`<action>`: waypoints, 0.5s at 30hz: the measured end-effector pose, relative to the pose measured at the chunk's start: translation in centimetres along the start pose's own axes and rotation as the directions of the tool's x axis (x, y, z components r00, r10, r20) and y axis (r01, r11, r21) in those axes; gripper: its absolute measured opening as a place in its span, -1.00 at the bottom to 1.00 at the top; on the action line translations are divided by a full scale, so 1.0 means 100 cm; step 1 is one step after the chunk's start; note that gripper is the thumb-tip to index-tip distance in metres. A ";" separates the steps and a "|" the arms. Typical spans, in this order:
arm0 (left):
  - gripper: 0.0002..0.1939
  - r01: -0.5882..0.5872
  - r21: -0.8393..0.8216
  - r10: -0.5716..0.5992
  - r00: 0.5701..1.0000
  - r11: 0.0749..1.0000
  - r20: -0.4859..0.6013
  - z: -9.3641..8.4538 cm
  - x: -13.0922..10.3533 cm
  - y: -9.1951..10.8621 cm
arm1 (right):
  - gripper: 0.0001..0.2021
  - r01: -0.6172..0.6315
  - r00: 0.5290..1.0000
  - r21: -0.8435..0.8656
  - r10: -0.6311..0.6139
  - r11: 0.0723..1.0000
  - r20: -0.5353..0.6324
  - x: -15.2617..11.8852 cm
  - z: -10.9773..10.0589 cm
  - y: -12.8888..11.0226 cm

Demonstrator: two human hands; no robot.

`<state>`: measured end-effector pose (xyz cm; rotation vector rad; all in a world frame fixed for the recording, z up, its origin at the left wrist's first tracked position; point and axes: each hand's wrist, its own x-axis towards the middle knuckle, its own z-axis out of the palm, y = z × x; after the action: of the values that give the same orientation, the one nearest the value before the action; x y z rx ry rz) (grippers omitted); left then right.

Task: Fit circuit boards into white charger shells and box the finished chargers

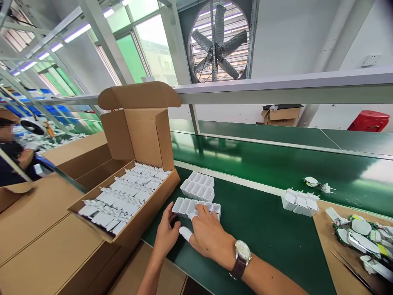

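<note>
A front row of small open white plastic housings [183, 206] lies on the green bench top. At the row's left end is my left hand [166, 234], its thumb and index finger apart and nothing visible between them. Over the right part of the row, my right hand [210, 233] has its fingers curled on the housings, covering some of them. White covers are on its thumb and a fingertip. Just behind stand two more rows of white housings [197, 190]. To the left, an open cardboard box [162, 196] holds rows of white plug-like parts [125, 194].
Closed cartons [39, 221] stand at the left. On the right are a few white housings [300, 207], a cardboard sheet [325, 241] with circuit boards [360, 235] and tweezers [353, 270]. A green conveyor belt [260, 162] runs behind. Another person [18, 155] sits far left.
</note>
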<state>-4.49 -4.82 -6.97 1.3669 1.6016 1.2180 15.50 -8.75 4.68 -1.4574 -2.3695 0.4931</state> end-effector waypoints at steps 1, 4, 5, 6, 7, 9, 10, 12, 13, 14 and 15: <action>-0.21 -0.001 -0.003 0.001 1.000 1.000 -0.009 -0.002 0.006 0.002 | -0.70 0.032 0.999 0.016 -0.032 0.999 -0.020 0.000 0.000 0.004; -0.19 -0.004 0.051 0.007 0.999 0.999 -0.051 -0.006 0.014 0.007 | -0.80 0.100 0.985 0.021 -0.096 0.995 -0.142 -0.009 0.002 0.023; -0.18 0.006 0.076 -0.001 0.998 0.997 -0.061 -0.006 0.013 0.008 | -0.82 0.082 0.981 0.011 -0.078 0.997 -0.180 -0.013 0.002 0.031; -0.17 0.019 0.093 -0.014 0.998 0.995 -0.062 -0.006 0.012 0.010 | -0.82 0.036 0.979 0.003 -0.035 0.999 -0.200 -0.018 0.003 0.039; -0.16 0.033 0.099 -0.028 0.998 0.995 -0.059 -0.006 0.012 0.011 | -0.82 -0.029 0.979 0.003 0.029 1.000 -0.201 -0.022 0.003 0.046; -0.13 0.046 0.091 -0.043 0.998 0.995 -0.035 -0.004 0.012 0.013 | -0.82 -0.144 0.974 0.038 0.148 0.989 -0.168 -0.029 0.005 0.056; -0.13 0.043 0.090 -0.041 0.999 0.995 -0.024 -0.003 0.013 0.015 | -0.82 -0.170 0.973 0.076 0.180 0.982 -0.148 -0.032 0.006 0.059; -0.12 0.028 0.100 -0.027 1.000 0.995 -0.013 0.000 0.019 0.017 | -0.79 -0.163 0.975 0.177 0.186 0.971 -0.121 -0.035 0.009 0.060; -0.13 0.021 0.106 -0.020 1.000 0.994 -0.011 0.002 0.022 0.018 | -0.75 -0.141 0.979 0.227 0.171 0.963 -0.115 -0.036 0.011 0.059; -0.13 0.017 0.112 -0.016 1.000 0.994 -0.010 0.003 0.025 0.019 | -0.72 -0.122 0.981 0.266 0.156 0.956 -0.110 -0.037 0.012 0.057; -0.13 0.014 0.114 -0.012 1.000 0.993 -0.011 0.003 0.028 0.019 | -0.69 -0.111 0.984 0.287 0.146 0.951 -0.104 -0.038 0.012 0.057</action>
<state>-4.11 -2.00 -5.05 1.4210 1.7077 1.1421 21.09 -9.92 0.71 -1.4695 -2.0208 0.7173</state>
